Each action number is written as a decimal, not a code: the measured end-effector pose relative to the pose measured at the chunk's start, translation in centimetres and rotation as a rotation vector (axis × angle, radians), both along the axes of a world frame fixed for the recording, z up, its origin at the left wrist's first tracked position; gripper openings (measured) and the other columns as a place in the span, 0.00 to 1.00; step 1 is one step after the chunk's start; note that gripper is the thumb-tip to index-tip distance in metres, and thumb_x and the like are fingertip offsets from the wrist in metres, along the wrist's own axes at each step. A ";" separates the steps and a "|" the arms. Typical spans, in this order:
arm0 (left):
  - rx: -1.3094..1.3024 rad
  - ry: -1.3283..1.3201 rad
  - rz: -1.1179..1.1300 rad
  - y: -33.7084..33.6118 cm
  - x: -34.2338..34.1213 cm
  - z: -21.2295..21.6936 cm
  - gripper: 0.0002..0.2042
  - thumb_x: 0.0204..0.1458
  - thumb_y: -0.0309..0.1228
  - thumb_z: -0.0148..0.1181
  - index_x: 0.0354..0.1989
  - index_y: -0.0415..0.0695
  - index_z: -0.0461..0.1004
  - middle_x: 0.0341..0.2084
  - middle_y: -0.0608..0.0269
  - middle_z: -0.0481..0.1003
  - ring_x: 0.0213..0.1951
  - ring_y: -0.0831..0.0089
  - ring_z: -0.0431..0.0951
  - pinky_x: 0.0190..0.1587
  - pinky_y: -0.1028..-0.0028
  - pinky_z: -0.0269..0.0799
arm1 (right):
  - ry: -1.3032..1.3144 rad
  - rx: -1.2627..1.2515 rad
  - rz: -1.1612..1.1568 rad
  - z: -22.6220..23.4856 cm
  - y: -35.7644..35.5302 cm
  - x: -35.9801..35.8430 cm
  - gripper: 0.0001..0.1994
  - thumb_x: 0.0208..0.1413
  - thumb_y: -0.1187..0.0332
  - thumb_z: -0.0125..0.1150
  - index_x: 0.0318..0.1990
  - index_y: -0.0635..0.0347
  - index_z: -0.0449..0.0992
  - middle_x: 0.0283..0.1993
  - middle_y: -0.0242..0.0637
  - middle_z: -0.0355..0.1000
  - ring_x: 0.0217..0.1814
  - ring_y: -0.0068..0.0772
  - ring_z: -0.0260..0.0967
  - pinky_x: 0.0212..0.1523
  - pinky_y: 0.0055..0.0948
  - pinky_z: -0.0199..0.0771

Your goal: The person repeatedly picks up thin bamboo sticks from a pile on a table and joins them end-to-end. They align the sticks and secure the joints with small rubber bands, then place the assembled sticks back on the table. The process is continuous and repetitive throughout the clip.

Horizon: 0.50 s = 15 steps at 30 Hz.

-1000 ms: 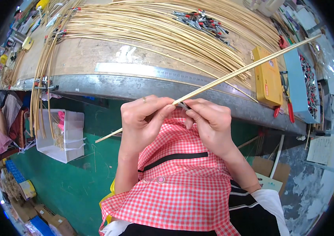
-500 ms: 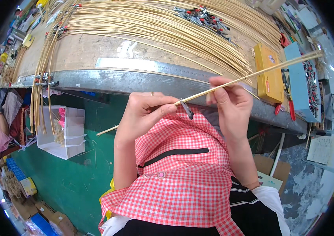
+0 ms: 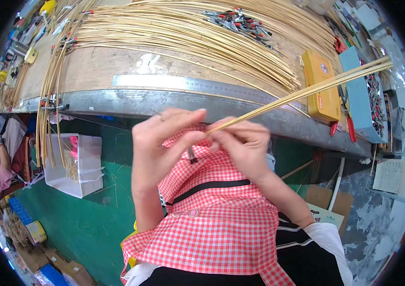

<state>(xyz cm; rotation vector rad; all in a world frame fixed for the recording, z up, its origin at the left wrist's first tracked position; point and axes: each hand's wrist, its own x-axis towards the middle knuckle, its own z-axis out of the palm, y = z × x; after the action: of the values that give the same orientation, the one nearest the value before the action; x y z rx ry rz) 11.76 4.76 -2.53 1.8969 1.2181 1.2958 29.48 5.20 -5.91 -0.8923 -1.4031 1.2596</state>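
Note:
Two or more thin pale bamboo strips (image 3: 302,97) slant up to the right from between my hands, spreading slightly at the far end. My right hand (image 3: 248,148) pinches them near their lower left part. Beside it, my left hand (image 3: 157,148) is slightly blurred, its thumb and forefinger spread apart around the place where the strips pass out of sight. Below the left thumb hangs a small dark clip (image 3: 192,156); where it grips is hidden. Behind both hands is a red and white checked apron (image 3: 221,209).
On the workbench (image 3: 97,71) lie a large bundle of bamboo strips (image 3: 164,35), a pile of clips (image 3: 238,24) and a steel ruler (image 3: 188,85). To the right stand a yellow tin (image 3: 319,88), red-handled pliers (image 3: 349,119) and a blue box (image 3: 355,95) of clips. A white bin (image 3: 88,162) stands below left.
My right hand has moved left and down, now beside the left and closed on the strips. The left thumb and forefinger have parted. The clip sits further left, and the strips' far ends have fanned apart.

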 end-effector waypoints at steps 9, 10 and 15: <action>0.066 0.026 0.073 -0.5 1.8 -0.9 0.08 0.38 0.20 0.67 0.30 0.39 0.79 0.21 0.58 0.77 0.23 0.69 0.77 0.25 0.75 0.71 | -0.305 0.268 0.156 -0.4 0.7 -0.4 0.04 0.51 0.77 0.59 0.33 0.68 0.78 0.25 0.40 0.74 0.26 0.26 0.71 0.27 0.24 0.71; 0.039 0.014 0.090 -0.5 1.7 -0.8 0.08 0.38 0.20 0.67 0.29 0.39 0.79 0.21 0.58 0.76 0.22 0.69 0.77 0.24 0.75 0.70 | -0.386 0.222 0.179 0.5 0.9 0.5 0.05 0.50 0.79 0.60 0.35 0.68 0.78 0.28 0.39 0.75 0.27 0.23 0.72 0.29 0.23 0.72; 0.032 0.034 0.015 -0.6 1.9 -0.9 0.07 0.38 0.19 0.66 0.29 0.38 0.80 0.20 0.59 0.77 0.22 0.72 0.76 0.23 0.78 0.68 | 0.115 -0.069 -0.044 4.8 0.8 2.9 0.07 0.49 0.83 0.60 0.37 0.71 0.77 0.32 0.37 0.73 0.24 0.16 0.66 0.22 0.15 0.65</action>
<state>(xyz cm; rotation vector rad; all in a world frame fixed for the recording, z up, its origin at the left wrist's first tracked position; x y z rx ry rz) 13.68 4.20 -3.47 1.9430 1.2376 1.3037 32.39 6.00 -1.08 -0.8786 -1.2501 1.3123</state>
